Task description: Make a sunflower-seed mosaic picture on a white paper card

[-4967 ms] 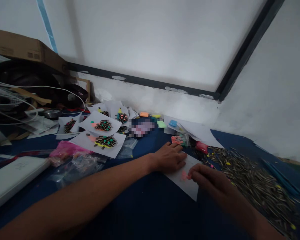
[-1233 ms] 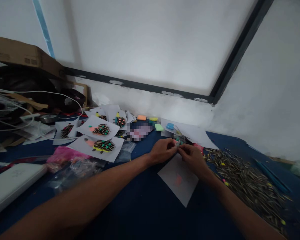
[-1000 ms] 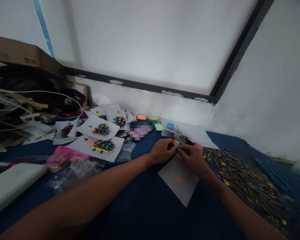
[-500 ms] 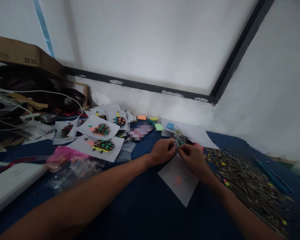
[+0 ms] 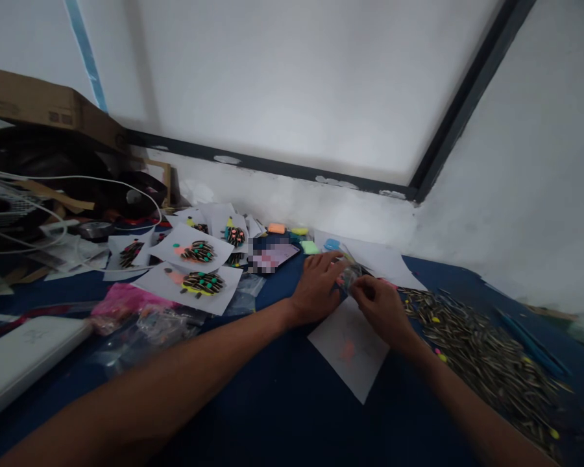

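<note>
Left hand: (image 5: 316, 288) fingers mostly extended, loosely open, at the left side of the bag; can't tell if the thumb grips anything.
Right hand: (image 5: 379, 310) thumb and index pinched together on the near edge of the bag.
Clear bag: (image 5: 349, 276) between both hands, just beyond the white sheet, coloured bits inside, details blurred.
White sheet: (image 5: 353, 363) flat on the blue surface, (image 5: 257, 402) corner toward the wearer, orange-pink patch (image 5: 348, 352) near its middle.
Seed pile: (image 5: 486, 353) striped, right of the sheet.
Seed-covered cards: (image 5: 224, 295) overlapping, left of the phone. (image 5: 286, 255)
</note>
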`<state>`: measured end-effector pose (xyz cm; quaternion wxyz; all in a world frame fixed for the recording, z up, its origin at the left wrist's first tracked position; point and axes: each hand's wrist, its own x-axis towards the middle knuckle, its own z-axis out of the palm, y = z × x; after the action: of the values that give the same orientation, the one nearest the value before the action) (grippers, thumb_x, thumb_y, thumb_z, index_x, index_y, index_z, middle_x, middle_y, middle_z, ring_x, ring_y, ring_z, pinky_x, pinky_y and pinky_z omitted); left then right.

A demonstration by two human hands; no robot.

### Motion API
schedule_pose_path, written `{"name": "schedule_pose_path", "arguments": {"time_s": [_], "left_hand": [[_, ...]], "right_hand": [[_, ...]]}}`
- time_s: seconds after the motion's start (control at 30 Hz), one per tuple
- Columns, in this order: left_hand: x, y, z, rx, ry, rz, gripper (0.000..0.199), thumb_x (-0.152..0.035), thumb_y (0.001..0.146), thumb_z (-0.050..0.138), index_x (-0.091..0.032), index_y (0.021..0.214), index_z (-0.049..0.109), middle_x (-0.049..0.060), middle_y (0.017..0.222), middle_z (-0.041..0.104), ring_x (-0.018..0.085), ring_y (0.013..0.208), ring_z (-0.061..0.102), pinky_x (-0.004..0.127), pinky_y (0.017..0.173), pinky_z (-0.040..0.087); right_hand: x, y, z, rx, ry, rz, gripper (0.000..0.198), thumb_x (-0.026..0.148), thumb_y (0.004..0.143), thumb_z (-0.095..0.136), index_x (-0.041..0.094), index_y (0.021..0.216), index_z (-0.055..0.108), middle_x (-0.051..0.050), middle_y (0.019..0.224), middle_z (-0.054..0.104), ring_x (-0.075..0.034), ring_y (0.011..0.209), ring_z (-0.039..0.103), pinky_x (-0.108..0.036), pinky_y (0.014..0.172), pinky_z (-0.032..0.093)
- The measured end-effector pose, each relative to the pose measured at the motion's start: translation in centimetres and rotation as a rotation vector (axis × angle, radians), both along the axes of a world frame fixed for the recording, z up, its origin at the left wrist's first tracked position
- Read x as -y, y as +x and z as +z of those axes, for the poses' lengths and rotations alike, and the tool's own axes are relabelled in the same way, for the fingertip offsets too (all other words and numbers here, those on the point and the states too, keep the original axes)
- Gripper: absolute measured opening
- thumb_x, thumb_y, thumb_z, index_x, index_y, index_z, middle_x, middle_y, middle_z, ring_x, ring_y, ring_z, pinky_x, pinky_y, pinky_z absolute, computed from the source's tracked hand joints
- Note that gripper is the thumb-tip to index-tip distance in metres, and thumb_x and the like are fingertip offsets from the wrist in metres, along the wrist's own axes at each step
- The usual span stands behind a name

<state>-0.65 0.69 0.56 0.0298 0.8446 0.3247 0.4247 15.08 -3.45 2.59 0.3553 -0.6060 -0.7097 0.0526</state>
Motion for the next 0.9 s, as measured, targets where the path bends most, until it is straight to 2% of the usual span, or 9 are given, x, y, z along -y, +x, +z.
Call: {"name": "schedule_pose_path", "arguments": {"time_s": [0.07,0.1,0.17,0.27,0.4,0.53,0.7,0.9], "left_hand": [[-0.2,-0.2,-0.1,-0.046,0.017,0.022,0.061,-0.019,0.074,0.056,-0.020,0.133,0.041,0.009,0.147,0.034,0.028,0.135,0.028,0.046,0.108,0.022],[-0.3,-0.2,-0.1,-0.069,0.016,0.018,0.061,-0.021,0.075,0.057,-0.021,0.134,0.040,0.008,0.147,0.035,0.028,0.137,0.025,0.047,0.109,0.018],[-0.4,-0.3,-0.2,-0.098,0.002,0.003,0.051,-0.023,0.079,0.056,-0.023,0.129,0.045,0.006,0.138,0.047,0.026,0.134,0.030,0.047,0.110,0.015],[-0.3,-0.2,-0.2,-0.105,-0.014,-0.012,0.037,-0.024,0.081,0.054,-0.021,0.118,0.053,0.006,0.114,0.062,0.024,0.116,0.048,0.044,0.107,0.023],[0.1,-0.1,0.1,-0.136,-0.038,-0.025,0.032,-0.026,0.083,0.052,-0.017,0.114,0.055,0.008,0.103,0.064,0.024,0.101,0.055,0.038,0.091,0.038],[0.3,0.0,0.2,-0.157,-0.034,-0.032,0.028,-0.025,0.083,0.053,-0.016,0.110,0.056,0.007,0.101,0.065,0.023,0.098,0.056,0.037,0.087,0.041],[-0.2,0.0,-0.2,-0.083,-0.075,0.015,0.022,-0.029,0.081,0.057,-0.017,0.099,0.059,0.007,0.096,0.065,0.022,0.091,0.058,0.035,0.081,0.043],[-0.6,0.2,-0.5,-0.026,-0.105,0.025,0.026,-0.031,0.079,0.060,-0.016,0.101,0.060,0.006,0.091,0.066,0.023,0.089,0.059,0.036,0.080,0.042]], "right_hand": [[0.1,-0.2,0.0,-0.029,-0.015,0.038,0.019,0.032,0.078,0.049,0.019,0.068,0.059,0.000,0.059,0.060,-0.014,0.054,0.053,-0.025,0.053,0.037],[0.1,-0.3,0.0,-0.040,-0.021,0.053,0.019,0.032,0.078,0.049,0.019,0.069,0.059,0.000,0.059,0.060,-0.014,0.053,0.053,-0.025,0.052,0.038],[0.2,-0.5,0.1,-0.056,-0.029,0.068,0.019,0.032,0.078,0.049,0.020,0.068,0.058,0.000,0.058,0.059,-0.014,0.053,0.053,-0.025,0.052,0.039],[0.3,-0.5,0.2,-0.065,-0.023,0.037,0.019,0.032,0.076,0.050,0.019,0.066,0.059,-0.001,0.057,0.059,-0.014,0.053,0.054,-0.025,0.051,0.038],[0.2,-0.2,0.4,-0.069,0.024,-0.040,0.017,0.034,0.072,0.057,0.018,0.072,0.062,-0.002,0.061,0.062,-0.016,0.056,0.057,-0.027,0.054,0.040],[0.3,-0.1,0.6,-0.054,0.089,-0.072,0.027,0.037,0.068,0.062,0.016,0.085,0.063,-0.005,0.073,0.066,-0.018,0.061,0.058,-0.029,0.058,0.042],[0.8,-0.5,0.8,-0.010,0.139,-0.047,0.026,0.033,0.076,0.055,0.018,0.093,0.067,-0.008,0.086,0.070,-0.019,0.069,0.061,-0.031,0.063,0.044],[1.3,-0.6,1.1,0.025,0.149,-0.045,0.020,0.031,0.080,0.056,0.021,0.093,0.067,-0.003,0.075,0.070,-0.017,0.061,0.061,-0.028,0.058,0.040]]}}
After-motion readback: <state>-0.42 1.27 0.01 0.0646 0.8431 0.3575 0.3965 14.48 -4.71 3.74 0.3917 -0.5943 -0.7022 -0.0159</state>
